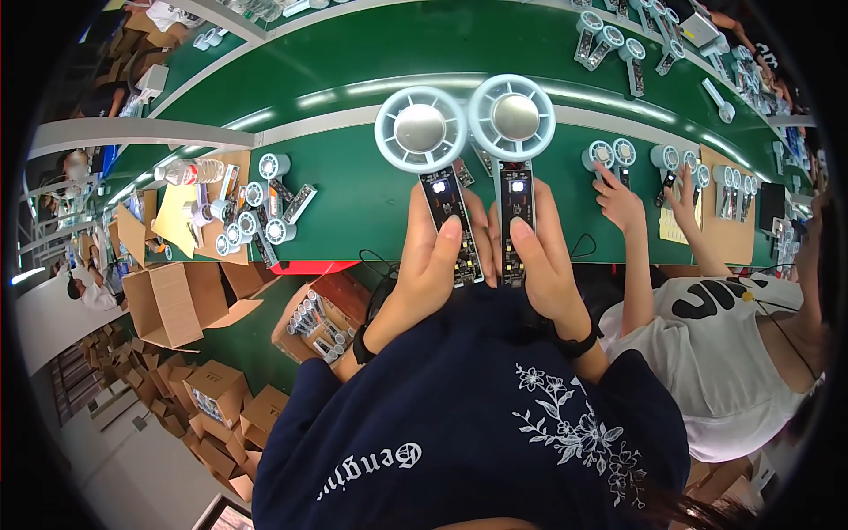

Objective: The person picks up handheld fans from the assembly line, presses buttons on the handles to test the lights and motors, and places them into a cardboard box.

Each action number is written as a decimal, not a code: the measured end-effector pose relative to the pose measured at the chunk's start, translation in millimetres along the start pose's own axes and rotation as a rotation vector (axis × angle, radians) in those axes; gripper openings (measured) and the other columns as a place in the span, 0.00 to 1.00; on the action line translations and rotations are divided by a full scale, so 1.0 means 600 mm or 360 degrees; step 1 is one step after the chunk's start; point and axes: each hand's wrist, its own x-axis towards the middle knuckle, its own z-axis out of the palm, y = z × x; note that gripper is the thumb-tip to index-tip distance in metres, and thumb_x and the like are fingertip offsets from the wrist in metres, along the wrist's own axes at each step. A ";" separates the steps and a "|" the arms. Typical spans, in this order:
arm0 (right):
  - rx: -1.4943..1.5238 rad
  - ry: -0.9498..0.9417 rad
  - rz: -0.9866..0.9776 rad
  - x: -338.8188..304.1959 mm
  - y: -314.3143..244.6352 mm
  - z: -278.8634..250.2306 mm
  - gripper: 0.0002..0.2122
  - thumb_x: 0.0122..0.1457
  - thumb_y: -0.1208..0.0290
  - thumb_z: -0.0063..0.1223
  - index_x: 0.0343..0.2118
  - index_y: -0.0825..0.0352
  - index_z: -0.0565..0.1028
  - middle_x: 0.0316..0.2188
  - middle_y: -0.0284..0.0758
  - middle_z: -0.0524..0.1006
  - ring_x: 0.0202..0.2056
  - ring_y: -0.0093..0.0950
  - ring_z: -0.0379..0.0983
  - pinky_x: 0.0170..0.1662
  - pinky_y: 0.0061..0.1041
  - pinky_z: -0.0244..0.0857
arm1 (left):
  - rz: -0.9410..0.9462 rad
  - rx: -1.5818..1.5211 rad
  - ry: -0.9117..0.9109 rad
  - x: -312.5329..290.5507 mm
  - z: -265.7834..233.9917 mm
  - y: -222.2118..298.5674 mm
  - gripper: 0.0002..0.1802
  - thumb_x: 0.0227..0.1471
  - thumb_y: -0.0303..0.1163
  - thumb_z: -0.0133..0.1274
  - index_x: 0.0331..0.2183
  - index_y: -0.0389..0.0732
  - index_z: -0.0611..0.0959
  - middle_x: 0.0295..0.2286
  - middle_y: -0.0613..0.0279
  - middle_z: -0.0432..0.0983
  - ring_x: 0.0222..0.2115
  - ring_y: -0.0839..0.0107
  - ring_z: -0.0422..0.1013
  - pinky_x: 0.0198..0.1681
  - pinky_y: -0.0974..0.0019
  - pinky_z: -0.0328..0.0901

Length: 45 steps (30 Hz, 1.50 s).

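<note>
In each hand I hold a light-blue handheld fan upright over the table's near edge, its handle uncovered so that a dark circuit board shows. My left hand [427,261] is closed round the handle of the left fan [420,129], thumb on the board. Closed the same way, my right hand [546,265] grips the right fan [516,117]. The two round heads are side by side, with silvery discs in their middles and small lit displays on the boards below. Part of another thing, mostly hidden, shows behind them.
Several fans lie left on the green table [331,185], near a plastic bottle [190,170]. At right a co-worker's hands [623,205] handle other fans. Below the table edge stand an open carton [163,305] and a box of fan parts [349,296]. Metal rails [141,134] cross behind.
</note>
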 end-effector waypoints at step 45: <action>0.0120 0.0034 0.0047 0.001 0.004 0.001 0.16 0.63 0.68 0.38 0.49 0.71 0.56 0.29 0.32 0.68 0.22 0.14 0.64 0.24 0.13 0.59 | -0.0041 0.0115 0.0126 -0.003 0.002 -0.007 0.26 0.59 0.41 0.34 0.51 0.32 0.55 0.28 0.56 0.65 0.14 0.71 0.66 0.13 0.71 0.64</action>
